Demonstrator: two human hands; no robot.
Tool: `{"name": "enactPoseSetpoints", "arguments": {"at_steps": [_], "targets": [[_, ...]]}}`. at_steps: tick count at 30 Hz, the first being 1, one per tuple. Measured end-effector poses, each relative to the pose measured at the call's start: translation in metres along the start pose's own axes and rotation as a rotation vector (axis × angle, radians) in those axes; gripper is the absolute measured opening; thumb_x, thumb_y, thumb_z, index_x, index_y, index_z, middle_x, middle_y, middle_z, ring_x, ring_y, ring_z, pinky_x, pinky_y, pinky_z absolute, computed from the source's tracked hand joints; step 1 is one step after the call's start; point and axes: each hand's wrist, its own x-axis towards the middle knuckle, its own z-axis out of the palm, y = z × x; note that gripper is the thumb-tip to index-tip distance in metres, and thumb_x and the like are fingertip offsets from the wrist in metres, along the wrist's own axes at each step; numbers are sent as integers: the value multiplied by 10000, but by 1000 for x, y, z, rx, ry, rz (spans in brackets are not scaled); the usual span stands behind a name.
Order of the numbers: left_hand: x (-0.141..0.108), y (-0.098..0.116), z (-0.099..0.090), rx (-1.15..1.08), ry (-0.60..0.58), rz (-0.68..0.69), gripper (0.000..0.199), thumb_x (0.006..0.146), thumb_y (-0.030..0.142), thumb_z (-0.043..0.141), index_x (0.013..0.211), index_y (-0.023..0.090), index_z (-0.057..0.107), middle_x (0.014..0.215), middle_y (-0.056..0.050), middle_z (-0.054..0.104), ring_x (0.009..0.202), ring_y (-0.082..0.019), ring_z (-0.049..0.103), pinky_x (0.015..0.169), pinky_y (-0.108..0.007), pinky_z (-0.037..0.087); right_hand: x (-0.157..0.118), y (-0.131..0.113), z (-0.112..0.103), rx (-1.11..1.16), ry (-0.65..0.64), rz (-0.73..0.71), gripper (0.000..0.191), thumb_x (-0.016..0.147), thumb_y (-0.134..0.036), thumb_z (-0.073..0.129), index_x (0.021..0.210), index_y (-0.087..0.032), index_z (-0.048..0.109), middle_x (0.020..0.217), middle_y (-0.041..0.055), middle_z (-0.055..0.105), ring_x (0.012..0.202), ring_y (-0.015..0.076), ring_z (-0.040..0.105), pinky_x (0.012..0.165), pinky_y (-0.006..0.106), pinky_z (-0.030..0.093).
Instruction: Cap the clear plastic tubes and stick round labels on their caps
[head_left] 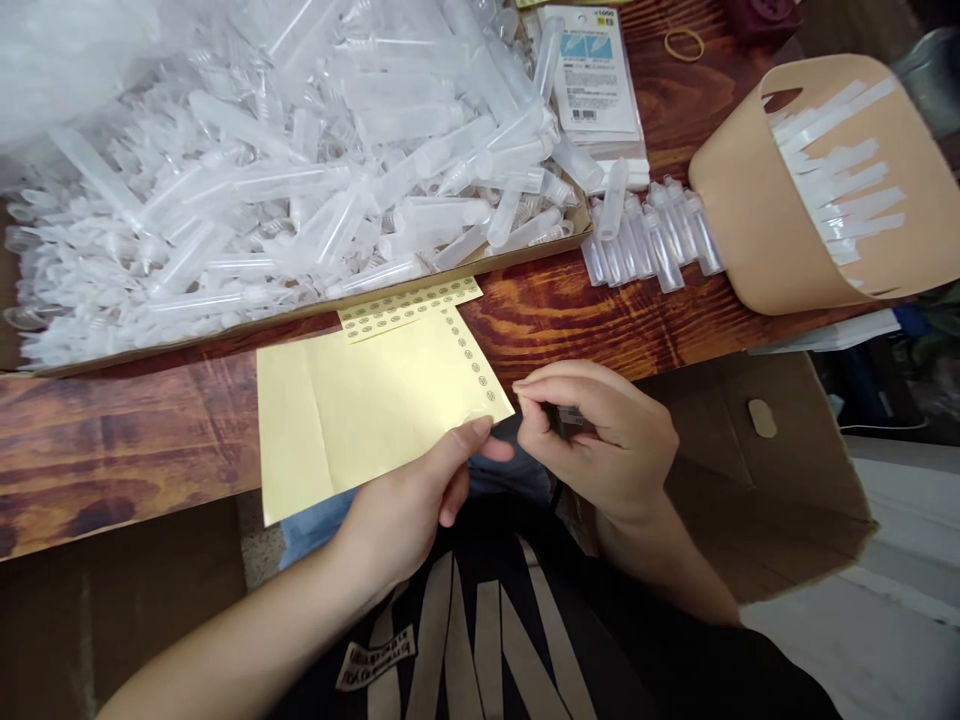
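My left hand [439,465] grips a yellow sticker sheet [367,410] by its lower right corner, thumb on top and fingers beneath. A row of small round printed stickers runs down the sheet's right side; the rest of it is bare. Just right of that corner, my right hand [600,430] is closed, thumb and index fingertips pinched together. Something clear shows partly inside its curled fingers, too hidden to name. Another strip of round stickers [409,308] lies behind the sheet, against the box edge.
A shallow cardboard box [525,248] heaped with translucent plastic tubes fills the back left. Several small clear vials [660,240] lie beside a tan bin [739,220] holding white strips. Behind are a packaged card [596,80] and a rubber band [684,44]. An open carton [750,480] stands below right.
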Motion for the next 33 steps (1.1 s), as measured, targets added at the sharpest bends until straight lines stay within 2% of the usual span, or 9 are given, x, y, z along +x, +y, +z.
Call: {"name": "enactPoseSetpoints", "arguments": {"at_steps": [4,7,11,13,17,19,21,25,33], "targets": [[3,3,1,-244,-95,-194,238,757,378,790,792,143,784,600,-6,666,328,11,245,373,-180,203,-1,0,0,77,31,14,220,796,-33,657,873,-235,697,850,25,759,755,155,732,693,273,635],[5,3,-5,-342,-245,-337,304,780,444,760,816,143,791,535,-12,645,272,16,216,336,-173,105,-2,-1,4,129,-12,2,198,796,-32,656,870,-208,710,875,34,770,731,143,739,655,238,635],[-14,19,-22,-122,-578,-365,552,831,635,618,673,123,754,541,-113,668,258,-32,308,316,-200,52,-2,1,15,155,-5,3,211,797,-31,643,862,-213,727,851,32,776,783,155,750,736,266,649],[-28,39,-31,133,-637,-212,516,855,615,610,747,136,769,643,-145,720,314,-72,402,319,-201,151,-2,4,20,200,14,38,216,796,-30,646,859,-218,732,843,27,774,775,157,749,725,278,652],[-29,95,-42,739,103,731,264,781,409,748,790,146,771,720,-39,669,648,-109,568,567,-163,402,-4,7,25,362,65,176,193,803,-47,669,857,-213,748,861,28,760,744,161,749,694,295,664],[-12,119,-44,1086,398,970,310,796,399,687,870,109,766,790,-7,581,879,-144,563,794,-188,428,-6,8,25,453,101,249,175,816,-67,674,876,-208,759,894,36,753,730,165,753,687,306,674],[8,134,-44,1441,394,977,456,871,430,552,1033,45,733,921,-27,549,989,-201,566,958,-328,421,-7,9,26,529,131,295,167,829,-81,677,891,-208,766,919,38,750,716,163,757,682,306,681],[39,141,-44,1781,268,921,340,883,308,548,1061,78,724,1022,-104,594,969,-256,599,932,-400,480,-7,11,26,622,156,339,187,837,-78,680,908,-224,773,935,28,745,720,153,759,702,301,684],[38,133,-62,1556,313,1191,114,871,287,678,909,181,697,878,-51,677,856,-219,607,801,-357,492,-3,12,28,550,180,244,209,844,-66,662,934,-230,755,931,30,752,739,161,757,681,314,687]]}}
